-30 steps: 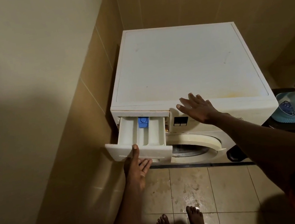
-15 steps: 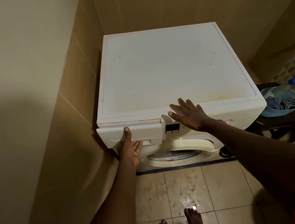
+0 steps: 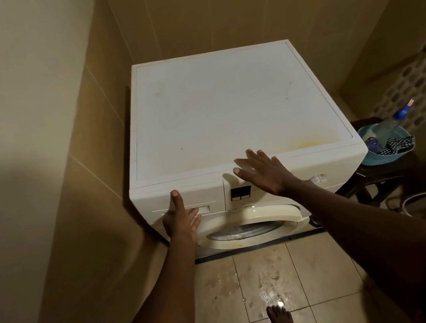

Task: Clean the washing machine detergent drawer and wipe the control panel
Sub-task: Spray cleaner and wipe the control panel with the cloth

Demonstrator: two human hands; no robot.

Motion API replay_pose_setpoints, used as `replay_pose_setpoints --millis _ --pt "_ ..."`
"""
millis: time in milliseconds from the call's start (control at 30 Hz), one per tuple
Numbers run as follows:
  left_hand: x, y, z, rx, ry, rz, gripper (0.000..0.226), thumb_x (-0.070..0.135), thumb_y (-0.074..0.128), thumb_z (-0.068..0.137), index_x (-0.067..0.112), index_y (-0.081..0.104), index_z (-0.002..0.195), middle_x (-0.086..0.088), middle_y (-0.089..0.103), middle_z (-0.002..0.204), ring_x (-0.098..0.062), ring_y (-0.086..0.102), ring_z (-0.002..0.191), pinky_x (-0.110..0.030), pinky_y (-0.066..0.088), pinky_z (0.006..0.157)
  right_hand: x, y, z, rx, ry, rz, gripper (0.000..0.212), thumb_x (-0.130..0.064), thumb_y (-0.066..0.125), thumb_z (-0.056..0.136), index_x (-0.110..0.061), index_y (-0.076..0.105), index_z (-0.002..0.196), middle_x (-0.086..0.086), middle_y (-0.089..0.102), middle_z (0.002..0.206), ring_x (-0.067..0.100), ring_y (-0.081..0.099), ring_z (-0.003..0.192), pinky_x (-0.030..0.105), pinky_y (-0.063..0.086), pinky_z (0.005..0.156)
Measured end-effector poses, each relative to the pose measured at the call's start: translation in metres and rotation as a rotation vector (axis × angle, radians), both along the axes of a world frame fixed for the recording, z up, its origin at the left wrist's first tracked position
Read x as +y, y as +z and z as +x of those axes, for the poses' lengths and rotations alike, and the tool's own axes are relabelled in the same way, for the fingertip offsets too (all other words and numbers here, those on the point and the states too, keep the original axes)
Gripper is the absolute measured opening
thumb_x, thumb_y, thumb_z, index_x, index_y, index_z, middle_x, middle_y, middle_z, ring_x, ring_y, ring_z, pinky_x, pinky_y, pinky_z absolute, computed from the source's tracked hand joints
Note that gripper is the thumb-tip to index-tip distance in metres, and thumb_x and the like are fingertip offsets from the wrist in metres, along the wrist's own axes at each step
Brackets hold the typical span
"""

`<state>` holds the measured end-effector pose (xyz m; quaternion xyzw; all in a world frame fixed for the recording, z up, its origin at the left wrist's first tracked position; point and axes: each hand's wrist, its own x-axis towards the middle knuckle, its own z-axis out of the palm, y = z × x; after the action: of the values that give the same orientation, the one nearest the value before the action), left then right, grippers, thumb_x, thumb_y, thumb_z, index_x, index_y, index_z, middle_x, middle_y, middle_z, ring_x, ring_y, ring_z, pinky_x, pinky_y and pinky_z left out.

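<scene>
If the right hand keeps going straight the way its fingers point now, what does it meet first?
The right hand points up and left across the washing machine's front edge. Going straight on, it would likely slide onto the bare white top of the machine; nothing stands there. Whether the palm already touches the edge is unclear.

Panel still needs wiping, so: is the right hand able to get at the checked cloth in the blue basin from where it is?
Probably yes. The right hand rests on the washer's front edge; the checked cloth lies uncovered in the blue basin alongside, with nothing between.
</scene>
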<state>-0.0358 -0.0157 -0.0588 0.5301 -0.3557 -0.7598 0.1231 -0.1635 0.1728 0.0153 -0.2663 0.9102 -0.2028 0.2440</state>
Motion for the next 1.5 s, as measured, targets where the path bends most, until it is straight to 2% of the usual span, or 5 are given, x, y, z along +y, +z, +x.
replay_pose_setpoints --millis 167,333,467,1133,1500 --pt "0.046 0.014 0.000 -0.235 0.098 -0.332 0.060 0.077 0.042 0.078 0.026 0.057 0.107 -0.005 0.066 0.102 -0.036 0.069 0.088 -0.051 0.059 0.079 0.047 0.003 0.021 0.305 -0.342 -0.309 0.030 -0.034 0.057 0.093 -0.019 0.064 0.117 0.000 0.068 0.116 0.020 0.060 0.106 0.028 0.043 0.086" --pt "0.093 0.045 -0.030 0.068 -0.150 -0.397 0.030 0.036 0.050 0.100 0.009 0.063 0.098 -0.009 0.057 0.066 -0.024 0.055 0.054 -0.037 0.054 0.062 0.117 0.001 0.018 0.302 -0.516 -0.260 0.025 -0.016 0.061 0.087 -0.016 0.067 0.112 0.001 0.066 0.115 0.017 0.060 0.105 0.028 0.048 0.085" --pt "0.128 0.063 -0.067 0.149 -0.301 -0.427 0.026 0.034 0.055 0.099 0.012 0.060 0.087 -0.012 0.058 0.072 -0.026 0.056 0.057 -0.029 0.053 0.053 0.176 0.011 -0.001 0.318 -0.600 -0.258 0.022 -0.014 0.062 0.085 -0.016 0.068 0.107 0.001 0.065 0.113 0.015 0.061 0.098 0.029 0.050 0.080" --pt "0.417 0.114 -0.288 0.307 -0.581 -0.721 0.003 0.014 0.062 0.092 0.017 0.063 0.092 -0.003 0.066 0.069 -0.021 0.063 0.057 -0.041 0.058 0.069 0.490 -0.004 -0.132 0.214 -0.931 -0.143 0.017 -0.012 0.056 0.090 -0.011 0.069 0.101 0.006 0.065 0.101 0.017 0.061 0.080 0.025 0.043 0.071" --pt "0.458 0.030 -0.397 0.178 -1.137 -0.609 0.082 0.025 0.082 0.078 0.019 0.037 0.146 -0.003 0.057 0.115 -0.019 0.060 0.100 -0.033 0.053 0.079 0.510 -0.047 -0.223 0.061 -0.955 -0.065 0.026 -0.015 0.057 0.091 -0.012 0.064 0.115 0.009 0.065 0.114 0.019 0.062 0.084 0.022 0.039 0.071"
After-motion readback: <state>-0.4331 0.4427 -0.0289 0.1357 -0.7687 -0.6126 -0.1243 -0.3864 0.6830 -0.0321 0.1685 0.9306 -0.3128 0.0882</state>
